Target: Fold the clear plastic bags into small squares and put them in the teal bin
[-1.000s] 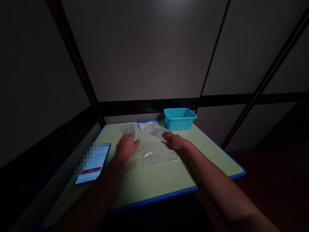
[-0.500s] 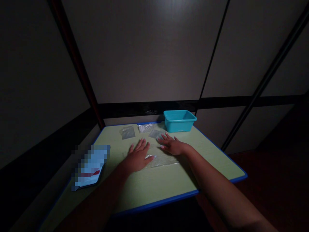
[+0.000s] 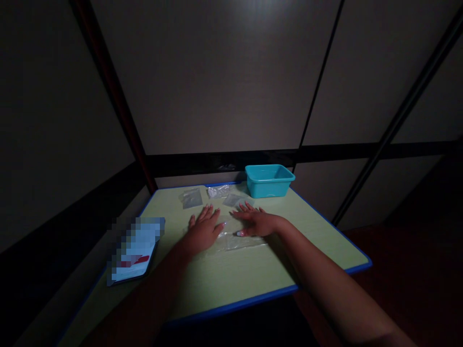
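A clear plastic bag [image 3: 242, 242] lies flat on the pale green table, partly hidden under my hands. My left hand [image 3: 203, 233] rests over its left part, palm down with fingers spread. Over its right part is my right hand [image 3: 258, 224], also palm down, fingers apart and thumb pointing left. Just beyond the right fingertips lies a small translucent plastic sheet or bag [image 3: 232, 200]. Another translucent square piece [image 3: 192, 198] lies beyond my left hand. Between these two, farther back, sits a crumpled clear plastic bag [image 3: 218, 191].
A turquoise plastic basin [image 3: 270, 182] stands at the table's back right. On the left lies a tablet-like device [image 3: 139, 250] with a lit, blurred screen. The table [image 3: 231, 284] has a blue edge and stands against panelled cabinet doors [image 3: 224, 86].
My left hand has slid slightly left and away from me. The right thumb has moved nearer to me and left, opening wider from the fingers. The plastic pieces beyond look unmoved.
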Demonstrator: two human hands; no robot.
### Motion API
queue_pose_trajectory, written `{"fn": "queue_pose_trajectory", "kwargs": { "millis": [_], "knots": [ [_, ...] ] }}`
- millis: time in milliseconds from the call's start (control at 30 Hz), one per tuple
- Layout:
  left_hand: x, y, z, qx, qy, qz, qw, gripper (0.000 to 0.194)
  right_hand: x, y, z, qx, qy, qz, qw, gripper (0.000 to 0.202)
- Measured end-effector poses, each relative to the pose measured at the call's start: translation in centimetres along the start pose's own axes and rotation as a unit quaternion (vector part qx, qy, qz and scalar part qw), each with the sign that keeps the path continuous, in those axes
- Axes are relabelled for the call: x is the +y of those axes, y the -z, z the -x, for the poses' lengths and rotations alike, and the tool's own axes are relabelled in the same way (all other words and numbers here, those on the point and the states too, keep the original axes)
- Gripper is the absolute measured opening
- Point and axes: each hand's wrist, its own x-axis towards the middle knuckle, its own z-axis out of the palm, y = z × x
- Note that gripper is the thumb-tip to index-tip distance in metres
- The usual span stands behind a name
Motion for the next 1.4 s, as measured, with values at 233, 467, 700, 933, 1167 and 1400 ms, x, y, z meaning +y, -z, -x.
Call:
{"fn": "queue_pose_trajectory", "kwargs": {
  "millis": [233, 467, 700, 933, 1167, 1400],
  "knots": [
    [-1.0, 0.9, -1.8, 0.223, 0.032, 0.196, 0.955, 0.034, -2.8, 1.3, 2.5, -0.072, 0.161, -0.064, 0.982, 0.06],
    [-1.3, 0.9, -1.8, 0.278, 0.038, 0.233, 0.931, 0.029, -4.1, 1.1, 3.5, -0.159, 0.244, -0.034, 0.956, 0.046],
    [-1.4, 0.6, -2.0, 0.273, 0.022, 0.25, 0.929, 0.028, -4.1, 0.8, 3.4, -0.176, 0.211, 0.009, 0.962, 0.041],
    [-1.1, 0.7, -1.8, 0.27, 0.025, 0.268, 0.925, 0.028, -4.1, 0.5, 3.4, -0.167, 0.21, 0.008, 0.963, 0.046],
    [-0.3, 0.9, -1.2, 0.248, 0.002, 0.244, 0.938, 0.028, -4.1, 0.3, 3.3, -0.168, 0.219, -0.02, 0.961, 0.045],
    [0.0, 2.4, 0.4, 0.018, -0.231, 0.191, 0.954, 0.069, -3.8, 0.7, 2.9, -0.156, 0.211, -0.065, 0.963, 0.037]
  ]
}}
